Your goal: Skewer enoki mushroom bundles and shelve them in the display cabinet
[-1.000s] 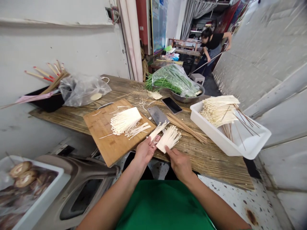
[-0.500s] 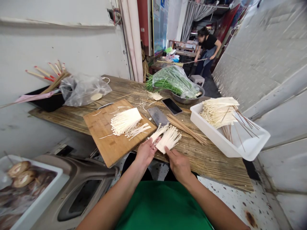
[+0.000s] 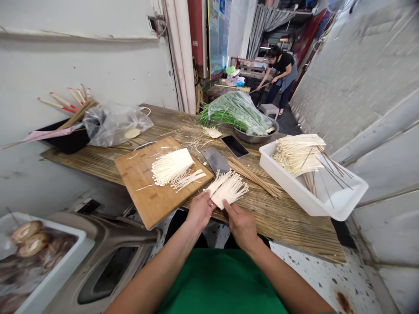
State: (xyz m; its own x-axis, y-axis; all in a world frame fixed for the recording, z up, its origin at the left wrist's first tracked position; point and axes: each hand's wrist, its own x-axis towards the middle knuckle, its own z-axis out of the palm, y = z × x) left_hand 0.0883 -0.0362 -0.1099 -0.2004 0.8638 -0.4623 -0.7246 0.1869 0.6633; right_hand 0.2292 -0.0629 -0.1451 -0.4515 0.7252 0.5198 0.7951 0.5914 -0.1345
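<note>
Between my two hands, at the table's front edge, are pale enoki mushrooms [image 3: 230, 188] in two flat bunches lying side by side. My left hand [image 3: 200, 209] pinches the left bunch at its base. My right hand [image 3: 241, 221] grips the base of the right bunch, thumb on top. To the left, a larger enoki bunch [image 3: 172, 166] and some loose stems lie on a wooden cutting board [image 3: 140, 196]. A cleaver blade [image 3: 216, 159] rests just beyond my hands, beside a bundle of wooden skewers [image 3: 257, 178].
A white tray [image 3: 340, 207] at right holds skewered enoki. Behind the cleaver are a phone [image 3: 235, 146] and a metal bowl [image 3: 257, 138] with bagged green chives [image 3: 234, 111]. A black box [image 3: 70, 140] and plastic bag [image 3: 114, 124] stand at left. Farther back, a person [image 3: 281, 72] bends over a stick.
The two enoki bunches have come together, closing the gap between them. My hands moved only slightly. In the background, the person has shifted and bent lower.
</note>
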